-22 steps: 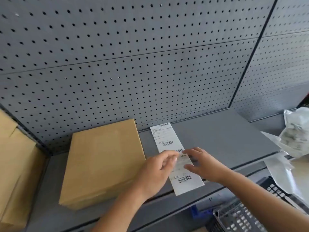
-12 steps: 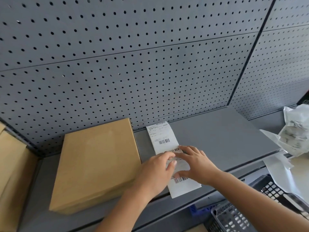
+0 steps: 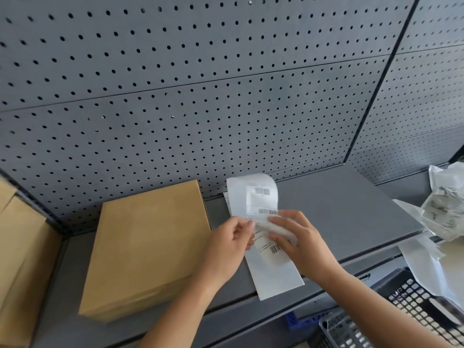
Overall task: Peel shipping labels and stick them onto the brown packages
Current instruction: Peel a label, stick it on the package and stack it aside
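A long white strip of shipping labels (image 3: pixel 273 272) lies on the grey shelf (image 3: pixel 339 212), just right of a flat brown package (image 3: pixel 148 247). One label (image 3: pixel 253 194) curls up off the strip's far half, its barcodes facing me. My left hand (image 3: pixel 226 247) pinches the strip's left edge near the curl. My right hand (image 3: pixel 301 242) grips the lifted label at its lower right edge, fingers over the strip's middle. The near end of the strip lies flat, reaching the shelf's front edge.
A grey pegboard wall (image 3: pixel 200 84) rises behind the shelf. More brown packages (image 3: pixel 17 259) stand at the far left. Crumpled white backing paper and plastic (image 3: pixel 444 209) pile up at the right. A black mesh basket (image 3: pixel 414 305) sits below right, under the shelf edge.
The strip lay flat with both hands pressing its middle. Now the far label has been peeled up and curls toward me, held between both hands.
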The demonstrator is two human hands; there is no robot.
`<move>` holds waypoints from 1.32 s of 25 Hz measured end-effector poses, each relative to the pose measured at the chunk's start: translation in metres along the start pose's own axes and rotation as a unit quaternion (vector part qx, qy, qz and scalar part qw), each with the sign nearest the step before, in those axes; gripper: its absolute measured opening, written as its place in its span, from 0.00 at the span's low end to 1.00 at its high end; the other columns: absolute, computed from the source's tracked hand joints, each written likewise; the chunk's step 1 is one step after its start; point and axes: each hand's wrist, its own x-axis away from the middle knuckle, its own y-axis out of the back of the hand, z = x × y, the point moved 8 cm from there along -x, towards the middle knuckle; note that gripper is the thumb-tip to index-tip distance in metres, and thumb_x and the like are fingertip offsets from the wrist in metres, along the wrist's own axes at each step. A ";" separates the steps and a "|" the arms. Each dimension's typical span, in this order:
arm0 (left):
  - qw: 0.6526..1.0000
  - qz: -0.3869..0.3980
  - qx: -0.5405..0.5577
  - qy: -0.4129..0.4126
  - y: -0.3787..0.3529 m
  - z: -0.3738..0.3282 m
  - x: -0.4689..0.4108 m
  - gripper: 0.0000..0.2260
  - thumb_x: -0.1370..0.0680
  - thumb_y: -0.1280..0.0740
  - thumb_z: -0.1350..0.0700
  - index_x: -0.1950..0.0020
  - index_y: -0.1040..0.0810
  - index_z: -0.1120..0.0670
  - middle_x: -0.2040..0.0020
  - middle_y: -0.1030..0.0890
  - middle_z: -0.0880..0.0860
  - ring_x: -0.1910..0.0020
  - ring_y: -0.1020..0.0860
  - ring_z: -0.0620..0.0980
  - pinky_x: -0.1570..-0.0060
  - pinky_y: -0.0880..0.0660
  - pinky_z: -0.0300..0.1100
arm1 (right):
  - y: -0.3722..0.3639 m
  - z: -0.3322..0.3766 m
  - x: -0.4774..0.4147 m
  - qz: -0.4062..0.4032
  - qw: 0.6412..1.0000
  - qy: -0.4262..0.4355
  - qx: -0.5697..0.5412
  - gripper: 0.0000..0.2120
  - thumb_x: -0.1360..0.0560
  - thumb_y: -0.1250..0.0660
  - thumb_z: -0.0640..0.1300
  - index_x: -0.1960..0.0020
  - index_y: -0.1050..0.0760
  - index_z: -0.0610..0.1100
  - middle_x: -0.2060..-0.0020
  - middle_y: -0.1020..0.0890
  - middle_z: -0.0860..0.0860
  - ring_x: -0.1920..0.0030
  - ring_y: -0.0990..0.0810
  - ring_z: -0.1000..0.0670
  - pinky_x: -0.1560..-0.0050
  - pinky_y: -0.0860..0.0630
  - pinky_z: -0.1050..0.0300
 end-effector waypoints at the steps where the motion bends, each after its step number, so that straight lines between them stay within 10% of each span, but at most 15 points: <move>1: 0.998 -0.020 0.054 0.015 0.005 0.001 -0.001 0.11 0.17 0.35 0.49 0.49 0.21 0.55 0.56 0.16 0.52 0.59 0.16 0.47 0.51 0.16 0.49 | 0.005 0.006 0.002 -0.010 1.000 0.004 -0.010 0.17 0.24 0.32 0.56 0.36 0.21 0.57 0.37 0.28 0.63 0.45 0.23 0.61 0.49 0.25 0.68; 12: 0.979 0.021 0.182 0.084 0.003 -0.004 -0.006 0.12 0.17 0.34 0.49 0.45 0.16 0.56 0.50 0.12 0.53 0.51 0.14 0.51 0.50 0.17 0.47 | 0.016 0.042 0.032 -0.010 0.998 0.055 -0.002 0.20 0.26 0.27 0.52 0.35 0.22 0.52 0.34 0.32 0.66 0.38 0.29 0.67 0.47 0.31 0.77; 17: 0.982 0.007 0.168 0.083 0.007 0.001 -0.005 0.10 0.17 0.33 0.54 0.49 0.14 0.57 0.52 0.11 0.51 0.51 0.13 0.51 0.49 0.19 0.47 | 0.018 0.045 0.041 -0.004 0.995 0.069 0.076 0.21 0.25 0.33 0.60 0.34 0.24 0.55 0.32 0.32 0.62 0.32 0.32 0.59 0.38 0.30 0.60; 22: 0.978 0.043 0.179 0.096 0.003 0.003 -0.005 0.09 0.19 0.31 0.53 0.46 0.13 0.55 0.48 0.11 0.50 0.46 0.14 0.52 0.38 0.22 0.53 | 0.033 0.070 0.022 -0.125 0.969 0.151 0.151 0.12 0.25 0.28 0.44 0.41 0.19 0.49 0.43 0.21 0.52 0.40 0.27 0.46 0.42 0.26 0.48; 33: 0.957 0.046 0.262 0.120 0.007 0.007 -0.008 0.13 0.18 0.34 0.52 0.48 0.13 0.59 0.54 0.16 0.57 0.55 0.23 0.54 0.49 0.25 0.49 | -0.002 0.098 -0.008 -0.062 0.968 0.196 0.148 0.08 0.25 0.29 0.44 0.46 0.20 0.50 0.52 0.23 0.53 0.51 0.29 0.50 0.50 0.28 0.54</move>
